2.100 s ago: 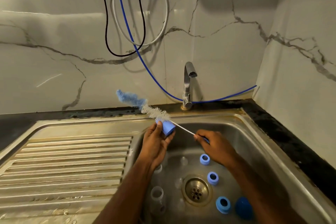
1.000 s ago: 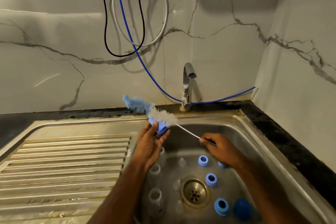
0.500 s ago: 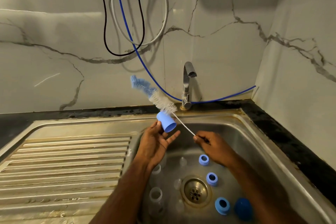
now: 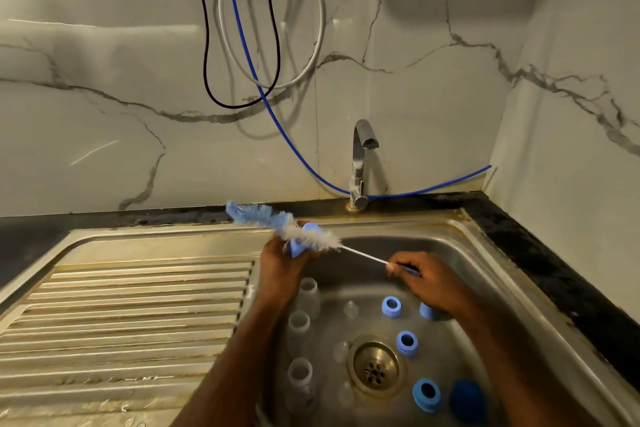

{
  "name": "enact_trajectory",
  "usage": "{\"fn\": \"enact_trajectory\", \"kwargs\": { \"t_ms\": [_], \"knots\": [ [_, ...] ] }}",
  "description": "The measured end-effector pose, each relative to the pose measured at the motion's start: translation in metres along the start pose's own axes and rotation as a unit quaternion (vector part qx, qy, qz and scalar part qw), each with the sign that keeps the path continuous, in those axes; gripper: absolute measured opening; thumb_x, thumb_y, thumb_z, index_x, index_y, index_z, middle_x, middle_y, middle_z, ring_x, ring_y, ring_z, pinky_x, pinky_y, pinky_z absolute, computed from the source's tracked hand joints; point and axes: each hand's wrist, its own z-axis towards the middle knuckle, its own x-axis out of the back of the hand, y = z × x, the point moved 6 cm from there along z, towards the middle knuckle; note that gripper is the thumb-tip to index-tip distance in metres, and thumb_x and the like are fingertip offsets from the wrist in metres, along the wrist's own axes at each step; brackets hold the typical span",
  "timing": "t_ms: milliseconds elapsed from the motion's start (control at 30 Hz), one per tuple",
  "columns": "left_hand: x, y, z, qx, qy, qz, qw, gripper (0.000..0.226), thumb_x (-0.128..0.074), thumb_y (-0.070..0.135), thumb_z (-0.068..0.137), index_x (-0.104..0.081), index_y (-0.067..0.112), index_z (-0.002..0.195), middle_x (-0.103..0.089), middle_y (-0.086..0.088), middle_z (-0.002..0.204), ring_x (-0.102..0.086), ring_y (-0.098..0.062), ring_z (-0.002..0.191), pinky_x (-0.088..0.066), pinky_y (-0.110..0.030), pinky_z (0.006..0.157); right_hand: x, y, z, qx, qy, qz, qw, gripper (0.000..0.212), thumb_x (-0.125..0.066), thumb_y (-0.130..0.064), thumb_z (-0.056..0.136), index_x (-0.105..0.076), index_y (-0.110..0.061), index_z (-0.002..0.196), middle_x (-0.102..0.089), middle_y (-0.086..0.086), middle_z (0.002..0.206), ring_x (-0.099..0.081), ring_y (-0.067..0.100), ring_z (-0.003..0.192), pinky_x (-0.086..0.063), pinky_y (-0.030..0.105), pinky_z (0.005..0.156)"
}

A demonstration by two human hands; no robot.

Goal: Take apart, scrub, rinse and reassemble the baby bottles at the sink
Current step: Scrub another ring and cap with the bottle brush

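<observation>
Your left hand has its fingers curled around a small blue bottle cap, gripping it above the back left corner of the sink basin. Your right hand pinches the thin handle of a bottle brush between thumb and fingertips, the other fingers folded in behind. The white wire stem runs from that pinch up and to the left, and the brush's white bristles lie across the top of the cap, touching it. The blue fluffy tip of the brush sticks out past the cap, over the back rim of the sink.

Below your hands, on the basin floor, lie the other bottle parts. Three clear bottles sit in a row along the left wall of the basin, mouths facing up. Small clear teats rest between them and the drain; they are faint and hard to make out. To the right of the drain are three blue screw rings, well apart from each other, and a fourth blue piece is half hidden under your right wrist. A dark blue rounded cap lies just beside the nearest ring.

A ribbed steel draining board stretches to your left. Behind the basin stands a chrome tap on the dark bench. Black, grey and blue cables hang on the marbled wall.
</observation>
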Motion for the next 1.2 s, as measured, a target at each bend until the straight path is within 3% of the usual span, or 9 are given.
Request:
{"fn": "enact_trajectory", "kwargs": {
  "t_ms": [133, 267, 400, 500, 667, 900, 1100, 1200],
  "knots": [
    [-0.007, 0.005, -0.003, -0.011, -0.009, 0.02, 1.0, 0.034, -0.082, 0.017, 0.083, -0.071, 0.019, 0.115, -0.077, 0.007, 0.104, -0.071, -0.002, 0.096, -0.056, -0.017, 0.079, 0.008, 0.005, -0.002, -0.006, 0.043, -0.025, 0.999, 0.023, -0.049, -0.05, 0.099, -0.065, -0.034, 0.092, -0.067, -0.012, 0.084, -0.064, 0.005, 0.082, -0.055, 0.042, 0.083],
    [-0.022, 0.011, -0.008, -0.039, -0.019, 0.019, 0.999, 0.038, -0.084, 0.01, 0.079, -0.072, 0.013, 0.115, -0.076, 0.004, 0.105, -0.071, -0.003, 0.097, -0.055, -0.014, 0.081, -0.003, -0.012, 0.005, 0.016, 0.067, -0.025, 0.997, 0.022, -0.048, -0.045, 0.102, -0.065, -0.032, 0.095, -0.065, -0.012, 0.086, -0.062, 0.004, 0.084, -0.051, 0.036, 0.081],
    [-0.015, 0.014, -0.007, -0.04, -0.012, 0.007, 0.999, 0.037, -0.083, 0.014, 0.081, -0.071, 0.018, 0.116, -0.076, 0.005, 0.105, -0.072, -0.006, 0.097, -0.058, -0.02, 0.08, 0.007, -0.001, 0.004, -0.001, 0.073, -0.019, 0.997, 0.02, -0.051, -0.041, 0.102, -0.065, -0.031, 0.092, -0.066, -0.008, 0.084, -0.062, 0.003, 0.081, -0.051, 0.033, 0.081],
    [-0.002, 0.011, -0.002, 0.003, 0.014, -0.069, 0.997, 0.044, -0.082, 0.015, 0.083, -0.067, 0.02, 0.124, -0.074, 0.004, 0.111, -0.072, -0.009, 0.099, -0.06, -0.025, 0.078, 0.021, 0.013, -0.001, -0.022, 0.1, -0.016, 0.995, 0.019, -0.055, -0.036, 0.101, -0.064, -0.03, 0.086, -0.064, -0.007, 0.076, -0.06, 0.005, 0.075, -0.048, 0.033, 0.078],
    [-0.018, 0.011, -0.009, 0.019, -0.038, -0.066, 0.997, 0.037, -0.078, 0.014, 0.086, -0.068, 0.016, 0.122, -0.076, 0.001, 0.111, -0.073, -0.014, 0.103, -0.06, -0.041, 0.091, -0.001, -0.006, 0.002, 0.005, 0.044, -0.01, 0.999, 0.023, -0.048, -0.044, 0.102, -0.062, -0.031, 0.089, -0.065, -0.005, 0.078, -0.063, 0.008, 0.075, -0.053, 0.039, 0.078],
    [-0.004, 0.015, -0.003, 0.004, -0.018, -0.112, 0.994, 0.04, -0.075, 0.01, 0.088, -0.065, 0.018, 0.125, -0.074, 0.003, 0.116, -0.072, -0.016, 0.105, -0.061, -0.034, 0.082, 0.018, 0.02, 0.0, -0.026, 0.097, -0.001, 0.995, 0.02, -0.052, -0.041, 0.102, -0.061, -0.037, 0.084, -0.061, -0.011, 0.072, -0.059, 0.007, 0.07, -0.052, 0.039, 0.078],
    [-0.024, 0.009, -0.01, 0.016, -0.046, -0.1, 0.994, 0.04, -0.076, 0.01, 0.086, -0.064, 0.01, 0.124, -0.075, -0.003, 0.114, -0.072, -0.019, 0.107, -0.059, -0.026, 0.083, -0.005, -0.014, 0.004, 0.009, 0.042, 0.006, 0.999, 0.022, -0.048, -0.042, 0.103, -0.063, -0.029, 0.091, -0.065, -0.003, 0.08, -0.063, 0.011, 0.076, -0.054, 0.037, 0.076],
    [-0.018, 0.014, -0.007, -0.002, -0.043, -0.102, 0.994, 0.038, -0.075, 0.008, 0.087, -0.065, 0.011, 0.124, -0.075, -0.003, 0.114, -0.072, -0.019, 0.106, -0.06, -0.033, 0.086, 0.004, -0.001, 0.004, -0.002, 0.065, 0.017, 0.998, 0.022, -0.05, -0.04, 0.102, -0.061, -0.033, 0.086, -0.063, -0.012, 0.076, -0.06, 0.004, 0.073, -0.05, 0.032, 0.073]
  ]
}}
